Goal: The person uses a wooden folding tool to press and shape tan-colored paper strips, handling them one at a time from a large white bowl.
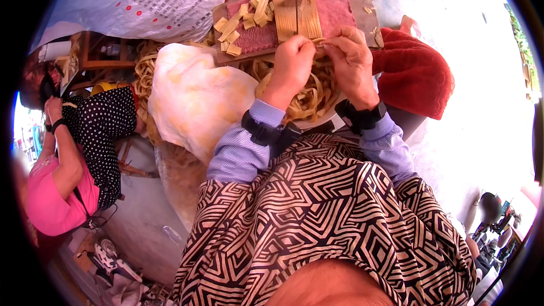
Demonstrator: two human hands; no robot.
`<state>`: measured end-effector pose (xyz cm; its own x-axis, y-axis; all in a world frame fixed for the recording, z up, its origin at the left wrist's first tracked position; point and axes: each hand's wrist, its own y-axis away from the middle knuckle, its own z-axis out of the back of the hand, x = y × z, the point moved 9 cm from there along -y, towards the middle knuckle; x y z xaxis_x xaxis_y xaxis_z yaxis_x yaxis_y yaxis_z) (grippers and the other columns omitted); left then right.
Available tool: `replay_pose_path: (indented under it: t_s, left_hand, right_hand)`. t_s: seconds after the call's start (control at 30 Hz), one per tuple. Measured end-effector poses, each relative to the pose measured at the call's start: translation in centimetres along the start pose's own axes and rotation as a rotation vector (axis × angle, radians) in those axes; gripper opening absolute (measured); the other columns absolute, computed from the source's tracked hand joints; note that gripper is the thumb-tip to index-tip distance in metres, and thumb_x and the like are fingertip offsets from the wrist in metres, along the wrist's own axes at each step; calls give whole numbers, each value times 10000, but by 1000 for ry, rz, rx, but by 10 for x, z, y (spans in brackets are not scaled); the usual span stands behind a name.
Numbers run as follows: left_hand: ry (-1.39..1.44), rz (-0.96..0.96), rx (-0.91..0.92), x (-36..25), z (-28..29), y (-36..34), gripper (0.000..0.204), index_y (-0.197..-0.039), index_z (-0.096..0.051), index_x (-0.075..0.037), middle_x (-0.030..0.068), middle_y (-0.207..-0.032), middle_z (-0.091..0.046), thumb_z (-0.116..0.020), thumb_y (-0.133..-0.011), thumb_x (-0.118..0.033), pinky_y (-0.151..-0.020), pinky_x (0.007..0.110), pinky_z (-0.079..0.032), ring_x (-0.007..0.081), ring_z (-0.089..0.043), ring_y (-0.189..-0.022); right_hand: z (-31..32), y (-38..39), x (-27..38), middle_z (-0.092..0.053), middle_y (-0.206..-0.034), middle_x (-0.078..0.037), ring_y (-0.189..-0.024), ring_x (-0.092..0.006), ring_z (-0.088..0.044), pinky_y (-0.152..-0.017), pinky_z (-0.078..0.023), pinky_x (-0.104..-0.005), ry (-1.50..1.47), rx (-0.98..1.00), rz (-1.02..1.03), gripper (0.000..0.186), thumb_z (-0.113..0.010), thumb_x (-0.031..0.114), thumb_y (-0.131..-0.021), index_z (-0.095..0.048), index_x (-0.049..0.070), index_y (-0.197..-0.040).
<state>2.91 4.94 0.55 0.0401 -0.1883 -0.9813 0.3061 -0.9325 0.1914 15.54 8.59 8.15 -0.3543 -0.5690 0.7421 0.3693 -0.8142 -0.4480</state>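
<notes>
My left hand [291,67] and my right hand [352,61] come together at the near edge of a wooden board [368,20]. Both are closed, fingertips pinching a thin, flat tan strip [318,40] that spans the small gap between them. Just beyond the fingers, a wooden block [287,20] with a dark slit down its middle rests on a pink cloth [339,8] covering part of the board. Short, flat tan pieces [260,10] lie in a loose pile left of the block. Beneath my wrists, long curled tan strips [317,93] fill a pale container, partly hidden by my arms.
A white cloth with yellowish stains [198,99] drapes left of my hands, with more tan strips [146,71] beside it. Dark red cloth [416,73] bulges at the right. A large printed white sack [164,3] lies far left. Another person in pink [59,192] sits at the left.
</notes>
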Motion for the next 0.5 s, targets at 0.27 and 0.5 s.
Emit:
replay_pose_path:
  t_s: [0.27, 0.5]
  left_hand:
    - [53, 122, 222, 16, 5, 61, 221, -905, -601, -15, 22, -644, -530, -516, -955, -214, -466, 279, -380, 136, -506, -528]
    - [-859, -531, 1, -62, 23, 54, 87, -929, -616, -75, 114, -774, -581, -575, -854, -90, -566, 371, -463, 327, -587, -689]
  right_hand:
    - [-2, 11, -50, -634, -960, -67, -916, -179, -583, -775, -489, -270, -323, 58, -290, 177, -642, 11, -829, -645, 19, -1006]
    - [6, -19, -31, -613, -1139, -149, -1026, -146, -588, -837, -490, -263, -216, 281, -177, 358, -642, 253, -903, -607, 2, -1156]
